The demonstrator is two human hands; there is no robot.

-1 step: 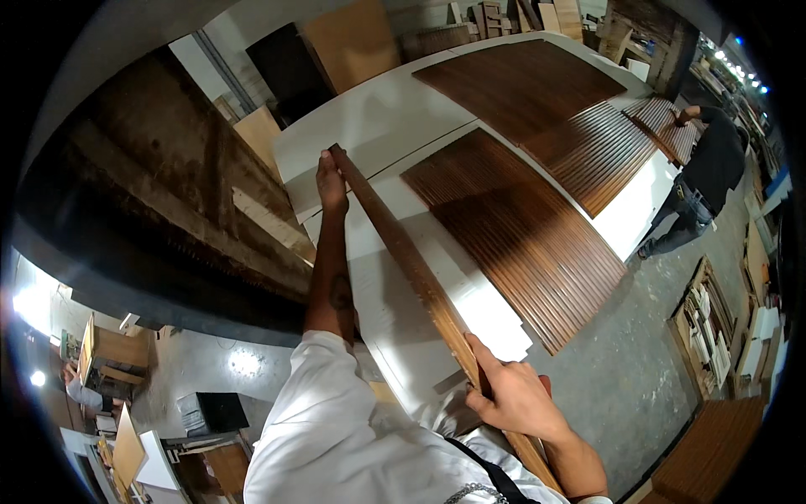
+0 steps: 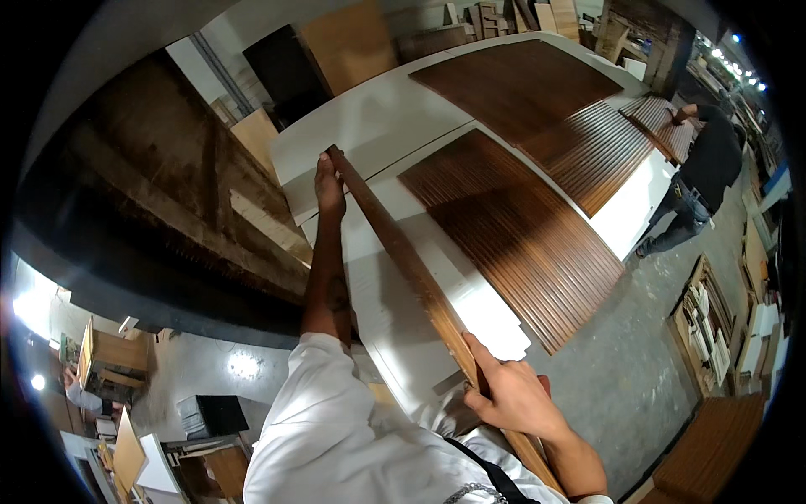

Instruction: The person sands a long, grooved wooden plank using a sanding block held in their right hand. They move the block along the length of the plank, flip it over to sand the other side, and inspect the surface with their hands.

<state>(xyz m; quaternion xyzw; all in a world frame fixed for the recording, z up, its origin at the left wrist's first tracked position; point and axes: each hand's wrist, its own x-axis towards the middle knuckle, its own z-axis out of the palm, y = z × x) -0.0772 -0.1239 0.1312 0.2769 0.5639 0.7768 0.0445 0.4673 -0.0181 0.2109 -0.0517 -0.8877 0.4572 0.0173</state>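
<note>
Your left hand (image 2: 330, 183) is closed on the far end of a long, narrow, brown wooden board (image 2: 410, 262), at its left side; part of this grip is concealed by the board. Your right hand (image 2: 516, 393) is clenched around the near part of the board, with the fingers that wrap underneath hidden from view. The board is located in front of your body, slanting from upper left to lower right above a large white worktop (image 2: 346, 118); its near end passes beside your right forearm and is cut off at the lower edge. Beside your right hand, note a small red item (image 2: 545, 385), mostly covered and not identifiable. On the worktop, to the right of the board, lies a glossy brown ribbed wooden panel (image 2: 529, 244). Beyond it lie a smooth, dark brown rectangular panel (image 2: 516, 80) and a second ribbed brown panel (image 2: 592, 160), whose upper portion is in contact with the smooth one. At the far right, a co-worker in dark clothing (image 2: 709, 164) leans over a smaller ribbed brown panel (image 2: 655, 120); the item at that person's hand is too small to make out. At the lower right, a stack of brown sheets (image 2: 714, 445) is partly lost in the black lens rim.
</note>
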